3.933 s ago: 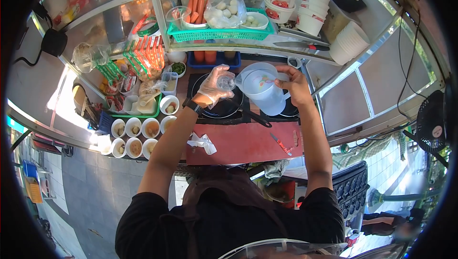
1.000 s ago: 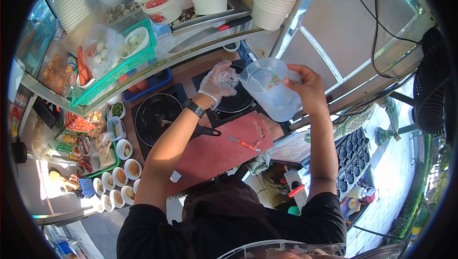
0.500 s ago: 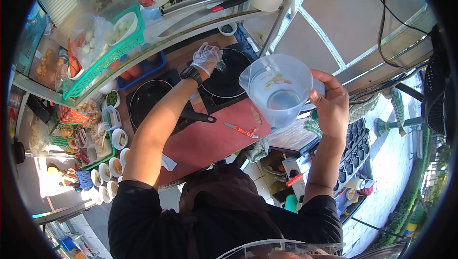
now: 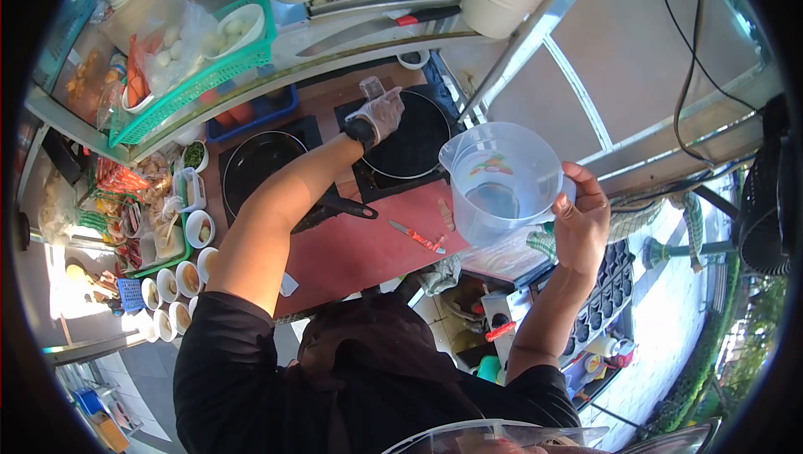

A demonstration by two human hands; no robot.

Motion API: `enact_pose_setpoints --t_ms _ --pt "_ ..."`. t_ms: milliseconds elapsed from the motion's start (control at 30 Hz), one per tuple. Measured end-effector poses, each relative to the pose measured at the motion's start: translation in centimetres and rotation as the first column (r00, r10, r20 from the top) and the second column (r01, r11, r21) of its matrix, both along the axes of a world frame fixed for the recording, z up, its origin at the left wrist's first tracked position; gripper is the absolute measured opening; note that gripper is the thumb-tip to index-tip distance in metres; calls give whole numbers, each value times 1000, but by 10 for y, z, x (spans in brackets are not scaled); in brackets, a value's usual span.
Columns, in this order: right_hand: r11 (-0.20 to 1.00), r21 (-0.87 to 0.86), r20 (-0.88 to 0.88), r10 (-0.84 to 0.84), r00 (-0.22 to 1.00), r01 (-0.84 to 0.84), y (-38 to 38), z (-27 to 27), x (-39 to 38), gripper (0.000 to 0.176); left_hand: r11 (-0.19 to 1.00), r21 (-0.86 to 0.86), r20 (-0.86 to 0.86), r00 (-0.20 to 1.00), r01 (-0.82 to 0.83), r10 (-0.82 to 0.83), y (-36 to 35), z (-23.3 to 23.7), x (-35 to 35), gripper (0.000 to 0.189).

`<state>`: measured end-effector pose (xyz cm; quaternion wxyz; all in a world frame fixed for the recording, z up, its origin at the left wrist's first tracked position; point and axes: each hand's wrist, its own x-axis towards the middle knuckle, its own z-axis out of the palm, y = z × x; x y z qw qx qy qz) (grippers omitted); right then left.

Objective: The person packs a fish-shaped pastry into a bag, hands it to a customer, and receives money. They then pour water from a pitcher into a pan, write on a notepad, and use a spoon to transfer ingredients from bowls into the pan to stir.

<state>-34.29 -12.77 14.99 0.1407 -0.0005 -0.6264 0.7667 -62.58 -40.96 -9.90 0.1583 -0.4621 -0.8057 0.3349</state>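
My right hand (image 4: 583, 216) grips the handle of a clear plastic measuring jug (image 4: 468, 203). Some clear liquid (image 4: 493, 201) lies in its bottom. Wearing a transparent glove, my left hand (image 4: 385, 114) is over the left edge of a black frying pan (image 4: 411, 140). Its fingers are closed around a small clear plastic piece (image 4: 371, 86), cup-like in look, partly hidden by the hand. To the left, a second black pan (image 4: 259, 165) rests on its burner, its handle (image 4: 351, 206) pointing toward the reddish board (image 4: 351, 245).
A red-handled knife (image 4: 416, 237) lies on the board. Several small white bowls (image 4: 186, 274) stand at left. Overhead, a glass shelf carries a green basket (image 4: 201, 73) and a large knife (image 4: 376, 29). A fan (image 4: 765, 186) is at far right.
My left hand has turned, and the clear plastic piece now shows above its fingers. My right hand still holds the jug, slightly lower in view. The whole view has shifted a little.
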Motion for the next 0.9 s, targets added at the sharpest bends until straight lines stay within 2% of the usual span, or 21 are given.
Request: enact_pose_setpoints --t_ms 67,100,133,167,200,267,333,400,467,500,533,567,633,667,700,733,800,833,867,900 --pt "992 -117 51 -33 998 39 -9 -13 -19 53 970 236 -73 995 -53 72 -7 2 2 38" --pt "989 -144 91 -15 996 28 -14 -21 -33 49 927 360 -182 966 -106 181 -13 17 11 31" --pt "989 -151 78 9 997 3 -19 -33 -48 49 927 354 -195 960 -123 202 -23 32 24 31" --pt "986 -164 95 48 994 -32 -26 -47 -65 47 717 669 -7 963 -196 270 -35 62 44 28" --pt "981 -180 107 88 990 -68 -36 -56 -84 45 404 873 178 950 -273 258 -48 88 67 26" --pt "971 -218 99 124 987 -100 -73 -67 -122 43 114 961 236 960 -254 149 -77 111 127 24" --pt "968 -209 74 157 985 -139 -104 -88 -167 43 43 955 293 956 -293 -15 -100 122 191 25" --pt "953 -230 33 211 977 -198 -139 -110 -216 42 22 825 557 805 -565 -201 -117 135 248 19" --pt "935 -251 -11 258 966 -252 -171 -140 -266 40 239 754 655 724 -612 -215 -132 154 278 20" --pt "869 -349 -95 340 936 -351 -186 -160 -292 37 243 758 650 736 -606 -191 -138 160 292 20" --pt "783 -435 -187 406 895 -446 -201 -174 -315 35 216 708 706 675 -672 -213 -143 165 306 20" --pt "768 -446 -205 413 887 -460 -216 -179 -334 35 189 652 755 610 -734 -238 -148 174 312 20" --pt "794 -443 -117 410 905 -417 -242 -189 -359 29 199 655 754 615 -729 -229 -151 207 317 21" --pt "783 -453 -133 414 901 -427 -252 -203 -374 29 205 659 751 614 -724 -243 -153 218 317 22" --pt "921 -113 -211 345 915 -373 -259 -220 -388 25 137 717 681 645 -683 -346 -157 215 317 24" --pt "946 229 -309 292 905 -228 -266 -225 -399 23 151 723 679 653 -675 -335 -159 219 313 24" --pt "955 218 -357 268 895 -199 -270 -218 -403 28 165 802 595 742 -574 -309 -153 233 298 27" --pt "923 372 -329 230 916 -98 -267 -219 -406 31 210 855 516 816 -474 -260 -149 248 288 30" --pt "854 521 -304 181 935 3 -258 -219 -406 34 207 849 526 810 -486 -260 -143 259 274 32" --pt "853 521 -314 160 936 29 -253 -215 -403 34 217 884 461 852 -415 -247 -134 273 258 32"
